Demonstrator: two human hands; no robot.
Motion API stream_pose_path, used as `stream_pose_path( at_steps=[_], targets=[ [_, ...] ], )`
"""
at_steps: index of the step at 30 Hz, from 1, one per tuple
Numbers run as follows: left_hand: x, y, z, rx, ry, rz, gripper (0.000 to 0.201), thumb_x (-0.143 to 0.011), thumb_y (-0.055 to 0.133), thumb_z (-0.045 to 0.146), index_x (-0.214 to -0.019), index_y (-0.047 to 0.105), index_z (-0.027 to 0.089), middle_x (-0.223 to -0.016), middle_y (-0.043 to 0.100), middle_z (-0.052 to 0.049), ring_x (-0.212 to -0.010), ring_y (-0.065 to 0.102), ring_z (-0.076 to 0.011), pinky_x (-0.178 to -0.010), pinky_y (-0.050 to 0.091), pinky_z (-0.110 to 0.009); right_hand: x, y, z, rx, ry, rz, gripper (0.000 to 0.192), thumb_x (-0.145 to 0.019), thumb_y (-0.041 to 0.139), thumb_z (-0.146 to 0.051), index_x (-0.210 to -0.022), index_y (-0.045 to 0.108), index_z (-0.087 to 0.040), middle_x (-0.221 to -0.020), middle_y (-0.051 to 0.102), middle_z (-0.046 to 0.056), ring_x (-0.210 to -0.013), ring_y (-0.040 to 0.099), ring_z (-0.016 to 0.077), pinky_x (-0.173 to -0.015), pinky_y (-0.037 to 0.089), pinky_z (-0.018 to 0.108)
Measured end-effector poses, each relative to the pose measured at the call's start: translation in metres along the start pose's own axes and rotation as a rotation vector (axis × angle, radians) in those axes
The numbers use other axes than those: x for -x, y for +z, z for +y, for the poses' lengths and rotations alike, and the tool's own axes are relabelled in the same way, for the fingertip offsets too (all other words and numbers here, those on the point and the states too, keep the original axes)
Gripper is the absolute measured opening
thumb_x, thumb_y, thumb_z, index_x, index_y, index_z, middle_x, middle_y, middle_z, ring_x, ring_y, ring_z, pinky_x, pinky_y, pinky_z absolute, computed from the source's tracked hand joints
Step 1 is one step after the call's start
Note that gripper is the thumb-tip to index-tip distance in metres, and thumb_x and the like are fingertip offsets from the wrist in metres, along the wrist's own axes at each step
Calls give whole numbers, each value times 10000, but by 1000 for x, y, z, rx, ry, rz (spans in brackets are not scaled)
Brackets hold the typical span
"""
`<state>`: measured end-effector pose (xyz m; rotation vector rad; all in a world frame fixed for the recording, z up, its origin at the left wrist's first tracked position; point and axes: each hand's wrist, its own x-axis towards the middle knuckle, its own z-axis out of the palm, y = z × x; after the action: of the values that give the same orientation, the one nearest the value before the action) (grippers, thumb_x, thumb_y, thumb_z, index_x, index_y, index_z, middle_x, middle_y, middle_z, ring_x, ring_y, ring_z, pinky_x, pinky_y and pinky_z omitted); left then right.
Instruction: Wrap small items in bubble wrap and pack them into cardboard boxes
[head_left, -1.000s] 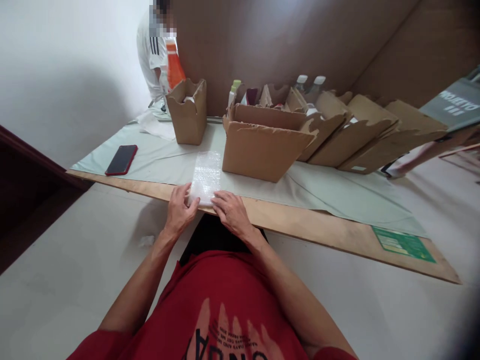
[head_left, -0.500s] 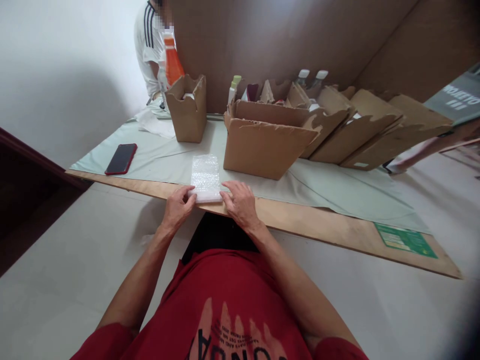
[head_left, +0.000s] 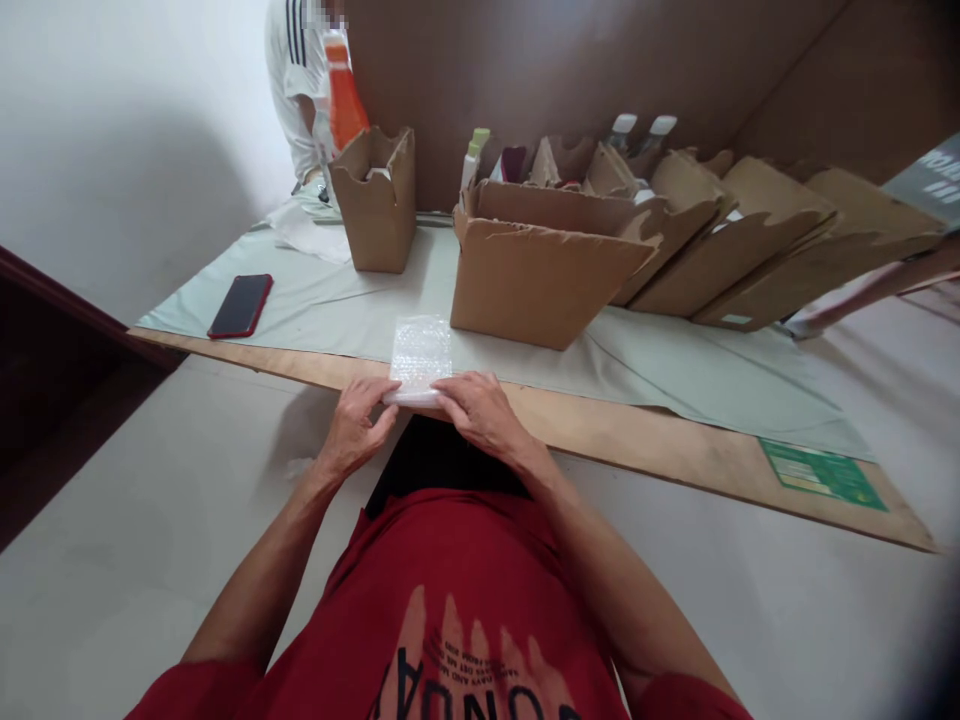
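A piece of clear bubble wrap [head_left: 421,355] lies flat at the table's front edge, its near end folded into a thick whitish strip. At the left end of that strip, my left hand [head_left: 361,425] pinches it between thumb and fingers. My right hand [head_left: 484,412] holds the strip's right end, fingertips on top and thumb toward me. Whether anything is wrapped inside the fold, I cannot tell.
An open cardboard box [head_left: 525,280] stands just beyond the wrap, with several cardboard bins [head_left: 739,240] to its right. A smaller bin [head_left: 382,220] and a phone [head_left: 240,306] are to the left. Behind them is a person in a white shirt [head_left: 289,90], beside an orange bottle [head_left: 345,100].
My fingers have closed in on the near fold of the bubble wrap, the right hand shifting inward onto its corner. The whole view has tilted slightly.
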<state>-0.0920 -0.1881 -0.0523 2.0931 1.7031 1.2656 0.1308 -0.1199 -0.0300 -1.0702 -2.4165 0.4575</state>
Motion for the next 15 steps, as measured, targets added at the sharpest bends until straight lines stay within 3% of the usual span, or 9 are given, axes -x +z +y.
stream_pose_path(
  at_steps=[4, 9, 12, 15],
  targets=[
    [-11, 10, -8, -9, -61, 30, 286, -929, 589, 267, -1167, 727, 190, -1041, 763, -89, -899, 689, -226, -850, 585, -369, 4, -6, -2, 20, 71, 60, 303, -1011, 561, -256, -1265, 715, -197, -1252, 760, 114, -1140, 660, 274, -998, 461, 433],
    [-27, 21, -16, -54, -100, 94, 268, -905, 628, 268, -1141, 729, 191, -1026, 724, -100, -982, 667, -260, -958, 544, -424, 2, -1, -7, 69, 23, 100, 386, -936, 676, -267, -1319, 684, -215, -1460, 637, 142, -1327, 553, 333, -1087, 409, 499],
    [-21, 18, -11, -46, -68, 98, 323, -902, 655, 311, -1201, 707, 198, -1207, 696, -128, -1169, 628, -290, -1074, 493, -462, 1, 5, -6, 70, -24, 49, 369, -919, 688, -219, -1288, 701, -225, -1389, 690, 128, -1333, 562, 321, -1077, 419, 485],
    [-11, 8, -2, -6, -17, 29, 359, -882, 672, 316, -1222, 698, 205, -1240, 713, -116, -1175, 638, -277, -1072, 504, -443, 3, 7, -4, 56, -1, 40, 304, -961, 625, -197, -1248, 724, -216, -1270, 754, 118, -1263, 612, 300, -1056, 424, 473]
  ],
)
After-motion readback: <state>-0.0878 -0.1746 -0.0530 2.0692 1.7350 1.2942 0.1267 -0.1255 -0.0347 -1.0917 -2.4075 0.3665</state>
